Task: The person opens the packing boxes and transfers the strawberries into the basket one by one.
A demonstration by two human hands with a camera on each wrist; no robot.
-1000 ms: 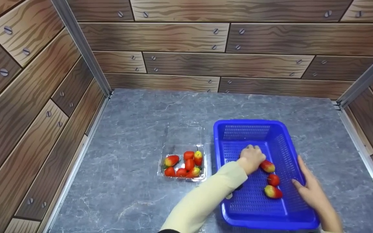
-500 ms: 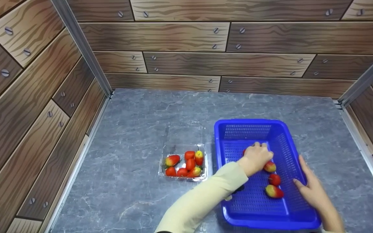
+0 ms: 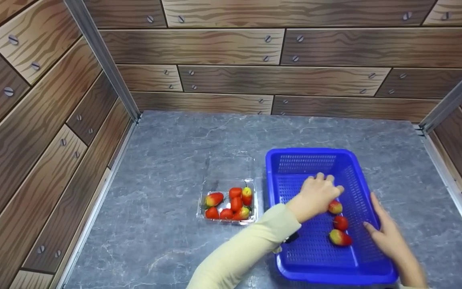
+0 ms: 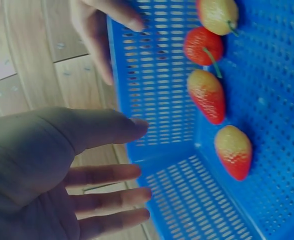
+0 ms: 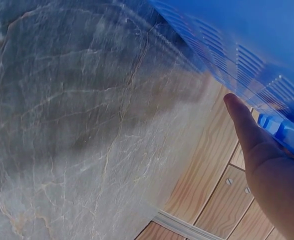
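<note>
Strawberries [image 3: 338, 222] lie in the blue basket [image 3: 351, 265] at lower right; the left hand [image 3: 317, 196], now emptied and fingers spread, has lifted slightly, while the right hand [image 3: 387, 237] steadies the rim, fingers straight.

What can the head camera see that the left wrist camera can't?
Only the head view shows the clear plastic box of strawberries, the grey marble-look table and the wood-print walls. Only the left wrist view shows four strawberries in the blue basket; the head view shows three, since the left hand hides the rest. It also shows that hand's straight fingers. Both show the blue basket, the left hand over it and the right hand on its side wall.
</note>
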